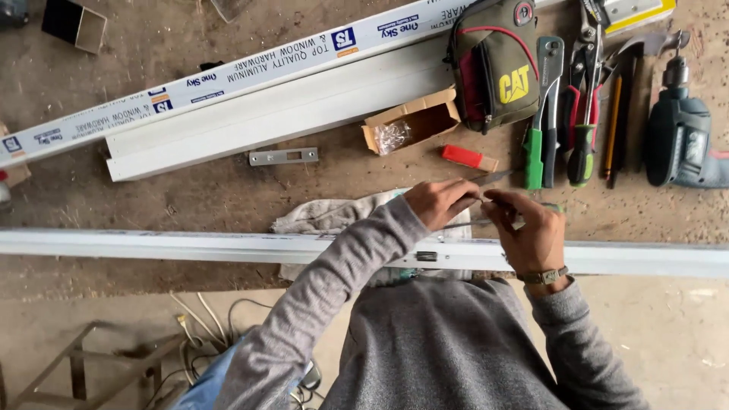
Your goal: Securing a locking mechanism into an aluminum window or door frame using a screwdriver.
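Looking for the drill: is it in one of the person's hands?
No, the drill lies on the bench at far right, apart from both the left hand and right hand.

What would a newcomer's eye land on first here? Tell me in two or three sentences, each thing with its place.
First, the two hands at the centre: the left hand and right hand meet over a thin metal tool, above a long white aluminium profile crossing the bench. Next, the olive tool pouch at top centre, with pliers and screwdrivers beside it. A green power drill lies at the far right.
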